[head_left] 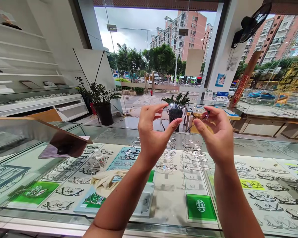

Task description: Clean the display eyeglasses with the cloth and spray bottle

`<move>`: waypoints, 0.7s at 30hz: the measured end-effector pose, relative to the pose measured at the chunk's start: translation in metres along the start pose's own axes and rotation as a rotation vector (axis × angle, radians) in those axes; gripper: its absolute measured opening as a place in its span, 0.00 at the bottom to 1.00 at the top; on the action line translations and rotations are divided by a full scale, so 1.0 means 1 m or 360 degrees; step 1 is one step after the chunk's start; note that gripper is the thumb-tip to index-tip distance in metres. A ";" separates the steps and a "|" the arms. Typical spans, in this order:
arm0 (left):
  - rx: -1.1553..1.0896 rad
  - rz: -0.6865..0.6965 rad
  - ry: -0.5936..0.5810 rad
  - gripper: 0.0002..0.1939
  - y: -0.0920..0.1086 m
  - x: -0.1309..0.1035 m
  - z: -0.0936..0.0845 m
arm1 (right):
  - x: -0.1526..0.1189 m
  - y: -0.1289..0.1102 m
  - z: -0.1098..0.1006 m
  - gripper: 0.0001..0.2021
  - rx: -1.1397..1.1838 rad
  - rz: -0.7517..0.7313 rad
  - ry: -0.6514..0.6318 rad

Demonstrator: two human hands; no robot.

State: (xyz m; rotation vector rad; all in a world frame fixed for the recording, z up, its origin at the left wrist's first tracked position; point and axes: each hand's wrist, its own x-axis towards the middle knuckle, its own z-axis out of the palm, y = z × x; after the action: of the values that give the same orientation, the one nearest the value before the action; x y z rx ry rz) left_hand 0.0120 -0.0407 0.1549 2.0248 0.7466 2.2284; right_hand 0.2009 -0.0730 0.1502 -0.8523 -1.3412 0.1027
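Raised above the glass display counter is a pair of eyeglasses (176,112) with round, clear lenses and a thin frame. My left hand (155,127) pinches the left lens side between thumb and fingers. On the other side, my right hand (215,132) grips the right lens rim in the same way. A temple arm hangs down near my left fingers. On the counter below lie a crumpled cream cloth (106,181), partly behind my left forearm, and a small white bottle (100,158) with a label.
Several rows of eyeglasses (265,196) fill the glass display counter (161,206). A tilted mirror or board (39,132) stands at the left. Green cards (201,206) lie in the case. Potted plants (101,102), a wall fan (252,24) and glass doors are beyond.
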 end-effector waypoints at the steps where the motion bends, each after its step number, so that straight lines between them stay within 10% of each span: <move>1: 0.0012 -0.0007 0.0004 0.24 0.000 0.000 0.000 | 0.000 0.001 0.000 0.25 0.0007 -0.0002 -0.0007; 21: -0.0188 -0.0334 0.0006 0.30 -0.012 -0.005 0.013 | -0.002 -0.006 0.001 0.24 -0.0350 -0.0205 0.0138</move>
State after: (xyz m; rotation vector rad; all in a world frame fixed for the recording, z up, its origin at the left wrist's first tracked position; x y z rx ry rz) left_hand 0.0214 -0.0275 0.1462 1.7991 0.7686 2.1068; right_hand 0.1972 -0.0780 0.1518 -0.9408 -1.3379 -0.1833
